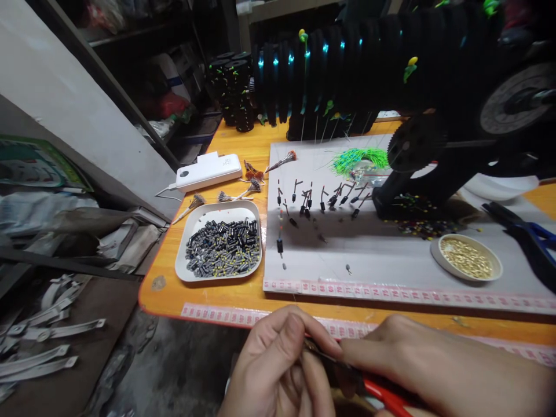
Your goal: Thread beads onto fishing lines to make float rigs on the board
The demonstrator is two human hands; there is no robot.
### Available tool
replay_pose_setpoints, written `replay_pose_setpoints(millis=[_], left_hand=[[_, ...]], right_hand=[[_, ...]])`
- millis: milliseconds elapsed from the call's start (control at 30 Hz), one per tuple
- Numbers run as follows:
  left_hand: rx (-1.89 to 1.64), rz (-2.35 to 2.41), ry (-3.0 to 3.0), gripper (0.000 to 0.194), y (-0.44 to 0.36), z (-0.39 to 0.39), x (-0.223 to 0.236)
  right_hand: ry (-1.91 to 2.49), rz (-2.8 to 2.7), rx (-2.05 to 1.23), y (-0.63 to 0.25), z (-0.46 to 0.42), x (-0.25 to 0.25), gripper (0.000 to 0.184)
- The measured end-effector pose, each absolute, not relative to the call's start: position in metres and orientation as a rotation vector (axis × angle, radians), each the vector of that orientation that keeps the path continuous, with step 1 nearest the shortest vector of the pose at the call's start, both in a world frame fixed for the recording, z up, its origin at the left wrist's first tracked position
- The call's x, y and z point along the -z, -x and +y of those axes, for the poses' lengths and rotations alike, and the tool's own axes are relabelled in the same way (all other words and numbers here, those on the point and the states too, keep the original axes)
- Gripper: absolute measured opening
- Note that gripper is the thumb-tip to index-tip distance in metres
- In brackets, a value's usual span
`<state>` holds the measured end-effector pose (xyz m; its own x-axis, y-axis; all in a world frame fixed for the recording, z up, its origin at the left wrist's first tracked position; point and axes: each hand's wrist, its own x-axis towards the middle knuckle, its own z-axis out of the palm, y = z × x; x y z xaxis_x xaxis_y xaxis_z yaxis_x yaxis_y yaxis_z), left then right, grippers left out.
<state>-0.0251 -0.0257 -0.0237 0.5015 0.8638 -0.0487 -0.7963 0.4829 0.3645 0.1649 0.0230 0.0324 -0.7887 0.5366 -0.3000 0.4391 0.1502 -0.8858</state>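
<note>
My left hand [278,365] is curled in a pinch at the bottom of the view, just in front of the orange table's edge [208,307]; what its fingertips pinch is too small to make out. My right hand [434,365] is closed round a tool with red handles [386,397], its dark tip meeting my left fingertips. A white tray [182,258] of small dark cylinders lies nearest, up and to the left. Loose dark pieces [313,200] lie scattered on a grey mat [382,255].
A small white dish of gold beads [467,258] sits at the right on the mat. Green threads [358,159], a black geared machine [417,142], blue-handled pliers [530,234], a white power bank [208,171] and black spools [234,92] stand farther back. Metal strips [39,347] lie on the floor at left.
</note>
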Motion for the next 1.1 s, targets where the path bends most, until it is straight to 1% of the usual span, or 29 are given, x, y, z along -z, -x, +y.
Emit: replay_pose_setpoints(millis=[167, 367, 500, 600, 800, 933, 1000, 1100], left_hand=[[-1.005, 0.291, -0.305, 0.041, 0.028, -0.026, 0.024], [-0.98, 0.322, -0.333, 0.042, 0.029, -0.027, 0.028], [-1.03, 0.227, -0.37, 0.044, 0.024, -0.027, 0.037], [-1.042, 0.224, -0.374, 0.047, 0.022, -0.027, 0.042], [-1.06, 0.163, -0.36, 0.046, 0.022, -0.027, 0.043], [-1.05, 0.166, -0.355, 0.045, 0.023, -0.026, 0.042], [-1.046, 0.179, -0.355, 0.045, 0.023, -0.025, 0.042], [-1.036, 0.202, -0.351, 0.042, 0.022, -0.024, 0.038]], right_hand=[[0.968, -2.286, -1.696, -0.162, 0.024, -0.04, 0.03], [0.969, -2.25, -1.67, -0.161, 0.024, -0.043, 0.031], [0.95, -2.169, -1.773, -0.16, 0.025, -0.039, 0.034], [0.961, -2.162, -1.777, -0.16, 0.026, -0.039, 0.036], [0.973, -2.149, -1.809, -0.158, 0.024, -0.04, 0.033], [0.964, -2.191, -1.735, -0.157, 0.024, -0.038, 0.036], [1.006, -2.221, -1.661, -0.156, 0.024, -0.037, 0.033], [0.956, -2.289, -1.608, -0.159, 0.02, -0.029, 0.026]])
